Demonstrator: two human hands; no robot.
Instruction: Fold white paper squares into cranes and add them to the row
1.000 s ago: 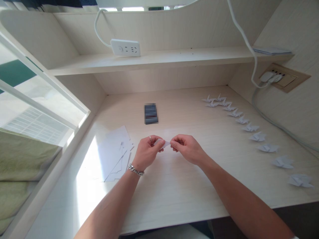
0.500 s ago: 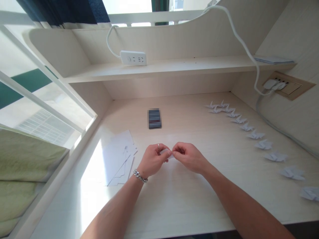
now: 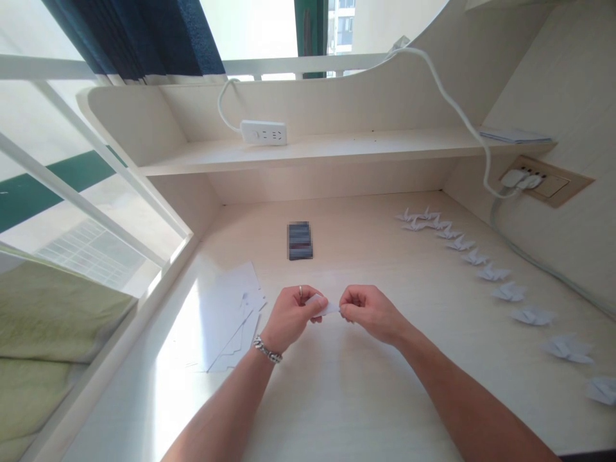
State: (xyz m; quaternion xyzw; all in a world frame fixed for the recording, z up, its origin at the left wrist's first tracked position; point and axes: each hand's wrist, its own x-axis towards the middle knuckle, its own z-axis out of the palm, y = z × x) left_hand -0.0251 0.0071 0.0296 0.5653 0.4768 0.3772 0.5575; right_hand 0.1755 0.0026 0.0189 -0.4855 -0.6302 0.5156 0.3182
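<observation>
- Your piece of paper point(image 3: 330, 308) looks partly folded: it is a small, narrow shape with no spread wings showing, so I'd judge that some shaping is left.
- About a dozen cranes point(image 3: 532, 316) stand in a curving line on the table point(image 3: 346, 398), from 2 o'clock of the paper round to past 3; these look done.
- Flat sheets point(image 3: 226, 308) lie at 9 o'clock, apart from your hands (how many is hard to tell, with the sun glaring nearby).
- The paper sits between your hands, straight ahead of you, with its slim tip toward 3 o'clock.
- Your left hand point(image 3: 294, 316), at 9 o'clock, grips the paper's broader end under the thumb.
- Your right hand point(image 3: 370, 313), at 3 o'clock, seems to pinch the tip, its other fingers curled in.
</observation>
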